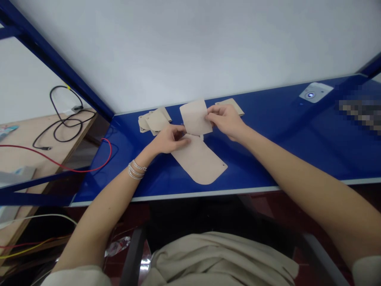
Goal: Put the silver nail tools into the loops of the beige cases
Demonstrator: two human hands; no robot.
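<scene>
A long beige leather-like piece (200, 159) with a rounded near end lies on the blue table (297, 147). Its far end is folded up into a flap (195, 117). My left hand (168, 139), with bracelets on the wrist, is closed and pinches the piece at the fold. My right hand (226, 119) is closed on the right edge of the raised flap. A small stack of similar beige pieces (153, 120) lies just beyond my left hand. One more beige piece (232, 104) shows behind my right hand.
A white wall panel rises behind the table. A small grey device with a lit button (314, 93) sits at the far right. On the left a wooden bench (26, 139) carries a black cable (64, 119) and a red wire (59, 163). A plastic bottle (117, 246) lies below.
</scene>
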